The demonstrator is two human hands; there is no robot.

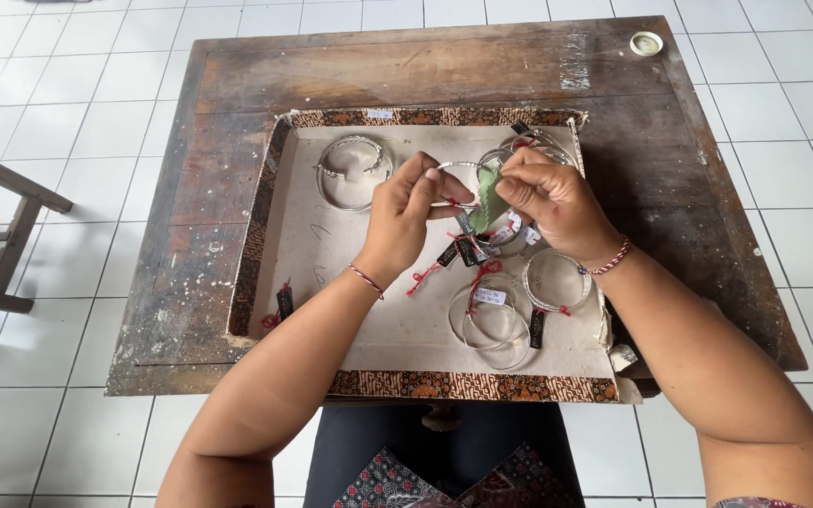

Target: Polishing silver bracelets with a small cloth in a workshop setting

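Head view, looking down: a worn wooden tabletop (pixel 425 71) on a white tiled floor (pixel 77 103); on it a shallow cardboard tray (pixel 378 320) with a patterned brown border, holding silver bangles with small tags on red strings.

Left hand (pixel 406 212): raised above the middle of the tray, fingers curled shut, pinching a thin silver bangle (pixel 458 167) between thumb and fingertips; a red string bracelet (pixel 366 279) on the wrist.

Right hand (pixel 552 202): just beside the left, fingers closed on a small green cloth (pixel 487 199), pressed against the same bangle; a red and white bracelet (pixel 611 259) on the wrist.

The held bangle: in the air over the upper centre of the tray, between the two hands, partly hidden by fingers and cloth.

Tray contents: a pair of bangles (pixel 352 169) at upper left, lying flat; a stack of bangles (pixel 543 141) at upper right, partly behind the right hand; one wide bangle (pixel 555 282) at right, beside the right wrist; a group of thin bangles (pixel 493 325) at lower centre, overlapping; a loose dark tag (pixel 284 303) at the left edge; several dark tags (pixel 458 249) bunched under the hands.

Elsewhere: a small round lid (pixel 646 42) at the far right corner of the tabletop; part of a wooden bench (pixel 7 235) at the left of the floor.
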